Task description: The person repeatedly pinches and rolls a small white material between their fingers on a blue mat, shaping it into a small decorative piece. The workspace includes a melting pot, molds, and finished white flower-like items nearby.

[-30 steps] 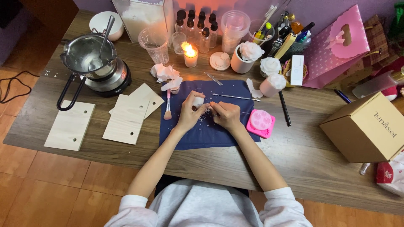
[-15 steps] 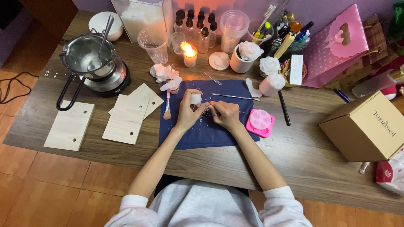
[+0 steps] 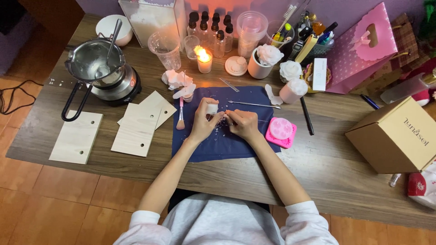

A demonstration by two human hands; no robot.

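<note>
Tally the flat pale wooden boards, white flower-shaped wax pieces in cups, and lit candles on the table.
Flat pale wooden boards: 3
White flower-shaped wax pieces in cups: 3
Lit candles in glass: 1
Total: 7

A small white piece is held upright between the left hand's fingertips. A thin tool is pinched in the right hand, its tip set against the piece above a blue mat.

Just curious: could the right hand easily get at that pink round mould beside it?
Probably yes: the right hand lies just beside the pink round mould on the dark blue cloth, with nothing between them.
</note>
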